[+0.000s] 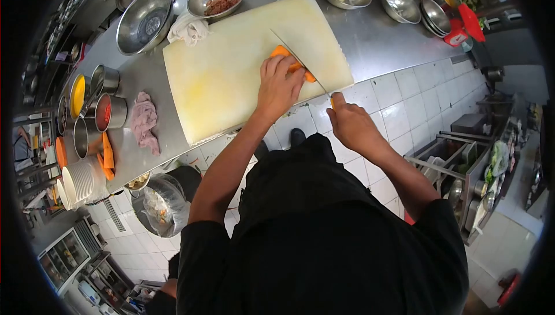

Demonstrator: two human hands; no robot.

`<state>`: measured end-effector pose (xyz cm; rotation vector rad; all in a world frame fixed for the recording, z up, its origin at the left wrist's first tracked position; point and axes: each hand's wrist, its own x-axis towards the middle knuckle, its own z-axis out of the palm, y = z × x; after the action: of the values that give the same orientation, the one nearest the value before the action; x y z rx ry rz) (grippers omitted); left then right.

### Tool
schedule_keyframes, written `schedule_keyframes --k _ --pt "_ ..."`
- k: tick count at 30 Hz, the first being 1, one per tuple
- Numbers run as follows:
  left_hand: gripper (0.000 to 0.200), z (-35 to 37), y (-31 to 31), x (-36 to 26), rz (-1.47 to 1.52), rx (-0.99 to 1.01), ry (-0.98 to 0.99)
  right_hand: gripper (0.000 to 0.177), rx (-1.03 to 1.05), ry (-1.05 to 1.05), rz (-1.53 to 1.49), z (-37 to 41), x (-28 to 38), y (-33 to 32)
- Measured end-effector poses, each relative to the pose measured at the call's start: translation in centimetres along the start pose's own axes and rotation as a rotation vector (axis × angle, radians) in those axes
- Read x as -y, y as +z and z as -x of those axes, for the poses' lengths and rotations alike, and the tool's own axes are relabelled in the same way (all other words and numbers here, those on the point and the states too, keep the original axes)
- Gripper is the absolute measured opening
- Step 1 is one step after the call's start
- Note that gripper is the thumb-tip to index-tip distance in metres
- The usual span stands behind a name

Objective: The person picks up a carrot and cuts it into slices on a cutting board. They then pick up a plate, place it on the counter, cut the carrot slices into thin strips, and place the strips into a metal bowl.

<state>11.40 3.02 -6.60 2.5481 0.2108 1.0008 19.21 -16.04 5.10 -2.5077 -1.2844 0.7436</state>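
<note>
Carrot [280, 51] on cutting board [214, 89], left hand [280, 86] curled down on it, right hand [356, 127] closed round knife [321, 84] handle; likely light, stiff, slick where cut, best pinned from above, fingertips tucked.

No text, label, brand, number or sign can be read anywhere in the frame. The face of the red scale [456, 38] at the upper right is too small to make out.
</note>
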Motion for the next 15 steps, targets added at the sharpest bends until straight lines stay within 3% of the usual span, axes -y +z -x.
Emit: schedule_keyframes --k 7,10,15 --pt "0.02 0.1 0.0 0.1 0.027 -0.032 0.002 0.023 -0.168 -0.088 -0.035 -3.8 -1.0 1.4" --pt "0.02 0.0 0.0 0.1 0.016 -0.037 -0.002 0.025 -0.088 -0.004 -0.046 -1.5 0.8 -1.0" --pt "0.018 -0.1 0.1 0.1 0.013 -0.035 -0.006 0.026 -0.086 -0.027 -0.037 -0.4 -0.1 1.1"
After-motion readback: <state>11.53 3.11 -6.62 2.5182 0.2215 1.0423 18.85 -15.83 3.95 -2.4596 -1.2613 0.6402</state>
